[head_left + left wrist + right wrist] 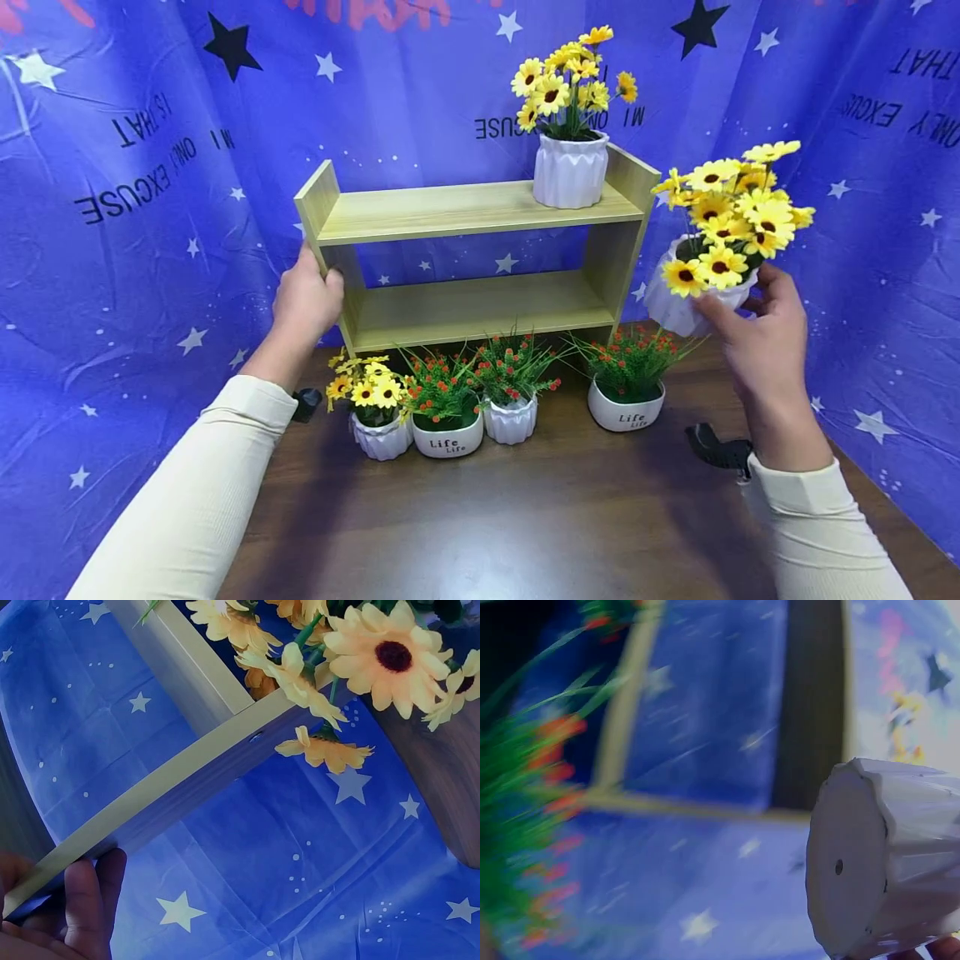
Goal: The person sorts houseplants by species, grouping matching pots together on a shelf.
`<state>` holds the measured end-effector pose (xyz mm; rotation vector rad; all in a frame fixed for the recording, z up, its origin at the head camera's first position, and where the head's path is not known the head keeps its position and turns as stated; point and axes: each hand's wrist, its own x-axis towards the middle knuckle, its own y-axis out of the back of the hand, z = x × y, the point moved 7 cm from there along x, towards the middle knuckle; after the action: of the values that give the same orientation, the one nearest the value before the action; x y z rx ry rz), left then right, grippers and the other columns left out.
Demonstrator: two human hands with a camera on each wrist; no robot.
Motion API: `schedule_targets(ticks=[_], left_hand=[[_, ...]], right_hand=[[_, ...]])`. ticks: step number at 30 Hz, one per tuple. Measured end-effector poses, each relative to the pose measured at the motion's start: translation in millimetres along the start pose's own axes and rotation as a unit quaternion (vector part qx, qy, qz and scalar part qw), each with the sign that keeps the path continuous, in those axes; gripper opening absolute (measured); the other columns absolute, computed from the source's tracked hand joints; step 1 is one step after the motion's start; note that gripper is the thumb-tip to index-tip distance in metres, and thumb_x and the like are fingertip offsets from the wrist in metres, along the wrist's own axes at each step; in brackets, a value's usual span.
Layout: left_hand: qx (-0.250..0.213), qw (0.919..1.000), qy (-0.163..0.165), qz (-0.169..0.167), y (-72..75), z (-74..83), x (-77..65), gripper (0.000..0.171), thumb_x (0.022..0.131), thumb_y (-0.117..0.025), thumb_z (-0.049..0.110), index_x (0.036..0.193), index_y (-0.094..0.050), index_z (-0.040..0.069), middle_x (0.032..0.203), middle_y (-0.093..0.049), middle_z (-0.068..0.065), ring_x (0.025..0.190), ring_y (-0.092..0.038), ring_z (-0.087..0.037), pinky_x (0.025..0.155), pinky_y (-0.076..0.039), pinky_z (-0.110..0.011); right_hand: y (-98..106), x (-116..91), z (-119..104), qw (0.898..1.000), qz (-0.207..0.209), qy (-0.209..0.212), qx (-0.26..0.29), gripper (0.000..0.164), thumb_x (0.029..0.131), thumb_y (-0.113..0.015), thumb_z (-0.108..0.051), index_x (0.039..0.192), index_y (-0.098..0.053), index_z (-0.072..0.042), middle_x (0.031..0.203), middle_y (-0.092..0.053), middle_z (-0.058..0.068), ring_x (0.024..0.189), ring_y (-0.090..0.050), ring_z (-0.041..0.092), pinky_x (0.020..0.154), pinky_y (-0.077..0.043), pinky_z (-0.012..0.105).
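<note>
My left hand (306, 293) grips the left side panel of a two-tier light-wood shelf (480, 225). In the left wrist view its fingers (86, 900) curl about the panel's edge (150, 791). Up off the table, to the right of the shelf, my right hand (772, 350) holds a potted yellow daisy plant (738, 217) by its white ribbed pot, thumb at the front. The pot is tilted, and its round base (844, 862) with a small hole shows in the right wrist view. A similar daisy pot (572, 171) stands at the right end of the top tier.
Before the shelf, on the brown table (495, 508), stand a small yellow daisy pot (381, 435), an oval "Life" pot (447, 437), a ribbed pot (512, 419) with red flowers and, farther right, another "Life" pot (626, 410). A blue star-printed curtain (420, 108) hangs behind.
</note>
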<state>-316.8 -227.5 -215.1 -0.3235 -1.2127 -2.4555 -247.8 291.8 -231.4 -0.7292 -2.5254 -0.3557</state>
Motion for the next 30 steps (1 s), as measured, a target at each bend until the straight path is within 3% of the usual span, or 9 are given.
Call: schedule_targets(ticks=[4,12,20,30], left_hand=[[0.000,0.9999,0.009,-0.011,-7.8,-2.6,-3.2,0.049,0.101,-0.041,0.022,0.147,-0.033,0.007,0.126,-0.057,-0.034,0.112,-0.056,-0.053,0.084,-0.042,-0.065],[-0.006,1.0000,0.006,0.000,0.5,-0.6,-0.3,0.053,0.102,-0.041,0.023,0.151,-0.030,0.009,0.127,-0.057,-0.033,0.113,-0.056,-0.053,0.085,-0.041,-0.066],[-0.004,0.9999,0.008,-0.008,-5.2,-2.0,-4.9,0.055,0.101,-0.041,0.023,0.153,-0.028,0.011,0.128,-0.056,-0.033,0.112,-0.057,-0.053,0.084,-0.042,-0.065],[0.000,0.9999,0.011,-0.001,-1.1,-1.9,-1.7,0.054,0.101,-0.040,0.023,0.153,-0.028,0.011,0.129,-0.056,-0.032,0.114,-0.056,-0.052,0.086,-0.041,-0.066]], right_hand=[[-23,9,-44,0.999,-0.024,0.036,0.015,0.061,0.080,-0.077,-0.005,0.136,-0.053,-0.009,0.118,-0.056,-0.005,0.097,-0.054,0.011,0.073,-0.048,0.019],[-102,23,-112,0.987,-0.111,0.064,0.102,0.063,0.080,-0.081,-0.018,0.136,-0.053,-0.010,0.123,-0.056,0.005,0.098,-0.061,0.021,0.075,-0.052,0.027],[-161,19,-119,0.975,-0.181,0.041,0.119,0.062,0.079,-0.082,-0.026,0.132,-0.053,-0.010,0.120,-0.055,0.005,0.092,-0.064,0.024,0.073,-0.054,0.032],[-191,23,-120,0.973,-0.195,0.038,0.120,0.063,0.079,-0.083,-0.026,0.132,-0.054,-0.007,0.117,-0.058,0.005,0.093,-0.062,0.021,0.076,-0.051,0.032]])
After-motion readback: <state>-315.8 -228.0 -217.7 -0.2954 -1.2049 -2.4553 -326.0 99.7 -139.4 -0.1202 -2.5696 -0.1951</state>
